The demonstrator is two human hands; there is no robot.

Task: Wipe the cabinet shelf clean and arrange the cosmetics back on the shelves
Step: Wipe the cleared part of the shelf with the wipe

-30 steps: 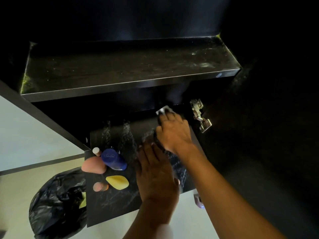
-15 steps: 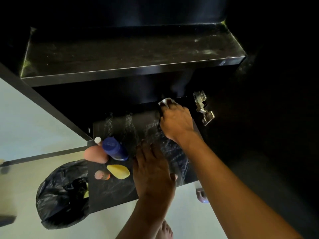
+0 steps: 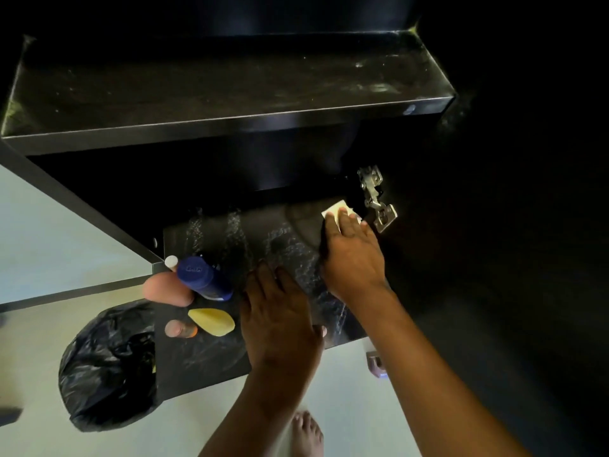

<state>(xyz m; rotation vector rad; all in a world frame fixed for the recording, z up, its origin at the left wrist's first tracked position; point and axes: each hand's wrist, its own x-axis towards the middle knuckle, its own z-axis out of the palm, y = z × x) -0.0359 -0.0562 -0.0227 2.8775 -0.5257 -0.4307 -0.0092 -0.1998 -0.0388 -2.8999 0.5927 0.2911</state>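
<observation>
Right hand pushed wipe deeper along lower shelf, left hand flat

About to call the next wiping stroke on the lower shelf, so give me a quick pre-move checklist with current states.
1. Right hand presses white wipe on lower shelf: ok.
2. Left hand flat on shelf, bracing: ok.
3. Blue bottle, yellow sponge and pink sponge clear of the wipe: ok.
4. Shelf clean: not ok, streaks remain.
5. Metal hinge close beside the wipe: not ok, snag risk.
6. Upper shelf clean: not ok, dusty.
</observation>
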